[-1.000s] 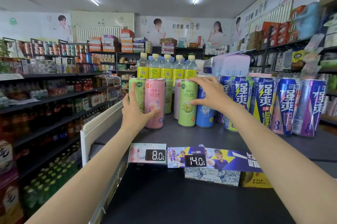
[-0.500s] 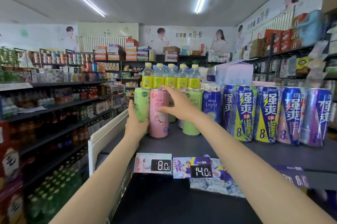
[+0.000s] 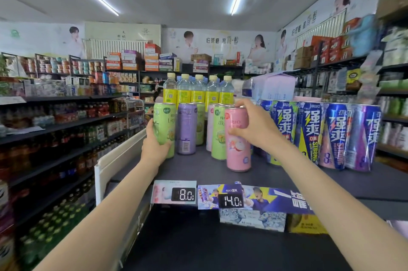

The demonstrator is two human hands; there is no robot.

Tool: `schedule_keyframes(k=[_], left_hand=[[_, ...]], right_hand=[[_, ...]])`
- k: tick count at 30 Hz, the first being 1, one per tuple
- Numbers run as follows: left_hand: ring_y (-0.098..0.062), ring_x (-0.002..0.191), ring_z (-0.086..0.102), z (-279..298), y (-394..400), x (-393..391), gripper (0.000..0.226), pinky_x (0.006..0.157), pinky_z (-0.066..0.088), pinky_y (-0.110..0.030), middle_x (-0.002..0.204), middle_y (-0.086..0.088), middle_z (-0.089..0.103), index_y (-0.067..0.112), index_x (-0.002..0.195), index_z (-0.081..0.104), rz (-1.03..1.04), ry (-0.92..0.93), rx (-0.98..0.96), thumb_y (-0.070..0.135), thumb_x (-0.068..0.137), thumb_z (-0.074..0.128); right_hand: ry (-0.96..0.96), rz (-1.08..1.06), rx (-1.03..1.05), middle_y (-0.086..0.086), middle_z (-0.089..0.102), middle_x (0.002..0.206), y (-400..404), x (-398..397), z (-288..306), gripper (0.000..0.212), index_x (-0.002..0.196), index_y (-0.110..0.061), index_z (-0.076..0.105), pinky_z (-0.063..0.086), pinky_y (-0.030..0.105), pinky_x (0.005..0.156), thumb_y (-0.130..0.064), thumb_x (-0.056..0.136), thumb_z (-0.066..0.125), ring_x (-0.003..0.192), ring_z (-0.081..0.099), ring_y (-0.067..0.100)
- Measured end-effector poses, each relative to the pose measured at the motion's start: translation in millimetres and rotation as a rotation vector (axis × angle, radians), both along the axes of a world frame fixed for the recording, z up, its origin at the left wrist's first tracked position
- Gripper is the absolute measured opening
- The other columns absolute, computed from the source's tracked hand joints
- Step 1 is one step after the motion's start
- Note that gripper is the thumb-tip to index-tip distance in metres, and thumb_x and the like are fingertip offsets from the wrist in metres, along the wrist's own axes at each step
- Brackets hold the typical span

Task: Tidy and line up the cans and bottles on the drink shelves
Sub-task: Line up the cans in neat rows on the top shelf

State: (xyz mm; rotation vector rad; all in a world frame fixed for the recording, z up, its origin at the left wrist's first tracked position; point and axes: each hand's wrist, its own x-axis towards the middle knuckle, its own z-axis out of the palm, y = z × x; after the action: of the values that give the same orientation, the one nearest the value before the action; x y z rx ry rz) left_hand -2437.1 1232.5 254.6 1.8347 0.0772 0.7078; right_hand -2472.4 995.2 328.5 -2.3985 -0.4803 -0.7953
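In a small shop, a person's left hand (image 3: 154, 145) wraps around the lower part of a light green can (image 3: 164, 125) at the left end of the dark top shelf (image 3: 198, 167), fingers curled behind it and thumb across the front; the can stands upright and its label reads "RIO" and part of "Light". Just to its right stands a purple can (image 3: 186, 128) with a barcode facing out, another green can partly hidden behind it. Farther back, a row of clear bottles with yellow labels (image 3: 198, 92) and pale yellow caps lines the rear of the shelf.

Right of centre, the right hand (image 3: 254, 124) grips a pink can (image 3: 237, 140) marked "RIO", fingers curled over its top rim and thumb pressed against its side. The pink can stands upright on the shelf, forward of the others, just beside a green can (image 3: 217, 134) and a pale pink one behind it. To the right, tall blue cans (image 3: 309, 131) carry "RIO", large Chinese characters, "STRONG" and the figure "8".

On the shelf's front edge, a price tag (image 3: 183, 194) shows "8.0" and the next price tag (image 3: 231, 201) shows "14.0", beside a blue strip printed "RIO".
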Motion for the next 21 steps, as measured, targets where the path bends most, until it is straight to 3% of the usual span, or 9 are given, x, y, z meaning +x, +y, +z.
schedule_keyframes(k=[4,8,11,14,21], left_hand=[[-0.033,0.125,0.043,0.6,-1.1,-3.6,0.082,0.101,0.037,-0.042,0.142,-0.013,0.042,0.024,0.149,0.011,0.020,0.011,0.044,0.006,0.087,0.061],[-0.034,0.125,0.044,1.0,0.7,-4.3,0.083,0.099,0.038,-0.041,0.141,-0.015,0.041,0.024,0.149,0.006,0.022,0.026,0.089,0.007,0.088,0.060],[-0.034,0.125,0.045,1.5,3.8,-0.7,0.083,0.099,0.037,-0.039,0.142,-0.014,0.042,0.023,0.150,0.003,0.020,0.035,0.170,0.009,0.089,0.059],[-0.034,0.126,0.044,0.0,9.0,5.6,0.083,0.101,0.036,-0.040,0.144,-0.012,0.041,0.022,0.150,0.005,0.030,0.023,0.158,0.009,0.089,0.059],[-0.034,0.126,0.043,-2.8,13.0,15.0,0.081,0.101,0.034,-0.038,0.145,-0.012,0.040,0.021,0.149,0.008,0.047,-0.016,0.163,0.008,0.088,0.060]], right_hand=[[0.044,-0.131,-0.056,0.008,0.042,0.108,-14.2,-3.5,-0.5,0.060,0.125,-0.023,0.036,0.040,0.033,0.074,-0.029,0.078,0.073,0.097,0.051,0.028],[-0.107,-0.273,-0.206,0.011,0.035,0.131,2.3,-10.0,9.0,0.063,0.129,-0.017,0.041,0.040,0.041,0.095,-0.038,0.078,0.072,0.121,0.039,0.032],[-0.256,-0.082,-0.120,0.006,0.037,0.133,28.7,-14.2,19.7,0.053,0.129,-0.016,0.046,0.033,0.030,0.098,-0.032,0.083,0.068,0.123,0.038,0.022],[-0.131,0.120,-0.149,0.006,0.039,0.134,65.7,3.0,22.8,0.052,0.132,-0.013,0.045,0.032,0.029,0.101,-0.021,0.085,0.066,0.126,0.038,0.020],[0.097,0.098,-0.123,0.015,0.036,0.141,107.2,68.3,11.5,0.055,0.140,-0.011,0.037,0.035,0.038,0.101,-0.014,0.090,0.060,0.129,0.038,0.031]])
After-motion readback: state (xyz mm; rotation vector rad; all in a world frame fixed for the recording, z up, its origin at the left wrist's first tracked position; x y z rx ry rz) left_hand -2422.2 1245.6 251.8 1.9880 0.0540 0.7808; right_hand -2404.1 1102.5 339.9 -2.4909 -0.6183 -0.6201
